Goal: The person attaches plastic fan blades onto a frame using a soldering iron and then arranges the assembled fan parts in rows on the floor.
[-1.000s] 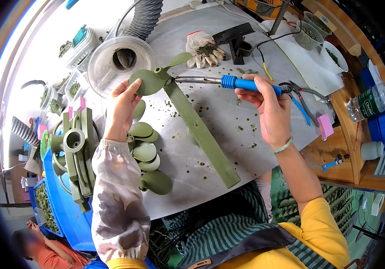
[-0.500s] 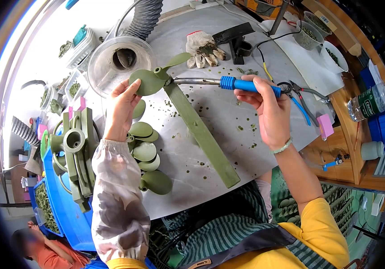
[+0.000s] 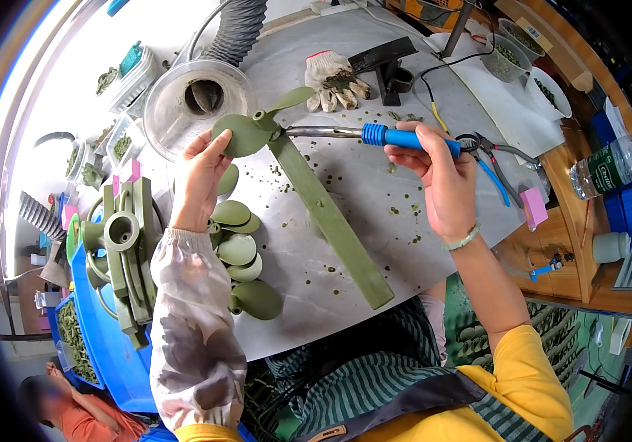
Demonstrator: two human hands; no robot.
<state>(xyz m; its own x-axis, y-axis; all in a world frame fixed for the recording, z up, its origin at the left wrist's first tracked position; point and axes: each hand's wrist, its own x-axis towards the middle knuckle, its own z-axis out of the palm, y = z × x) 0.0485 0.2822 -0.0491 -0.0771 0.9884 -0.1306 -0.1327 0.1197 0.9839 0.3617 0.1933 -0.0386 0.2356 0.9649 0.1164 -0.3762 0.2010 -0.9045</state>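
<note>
In my left hand [image 3: 202, 173] I pinch one blade of a green propeller-shaped piece [image 3: 248, 135], holding it above the table. Its hub sits at the far end of a long green bar [image 3: 330, 219], which slants down toward me. My right hand [image 3: 445, 180] wraps round the blue handle of a soldering iron [image 3: 411, 141], held like a pen. The iron's metal tip meets the joint between the propeller and the bar. Several more green propeller pieces [image 3: 238, 248] lie below my left hand, partly overlapping and partly behind my sleeve.
A clear funnel-like hood [image 3: 160, 118] with a grey hose [image 3: 238, 33] stands at the back left. Beyond lie a stained glove [image 3: 336, 79] and a black stand [image 3: 389, 66]. Pliers [image 3: 489, 151] rest at right near a bottle [image 3: 606, 169]. Green assembly [image 3: 123, 232] at left; a person [image 3: 87, 405] sits lower left.
</note>
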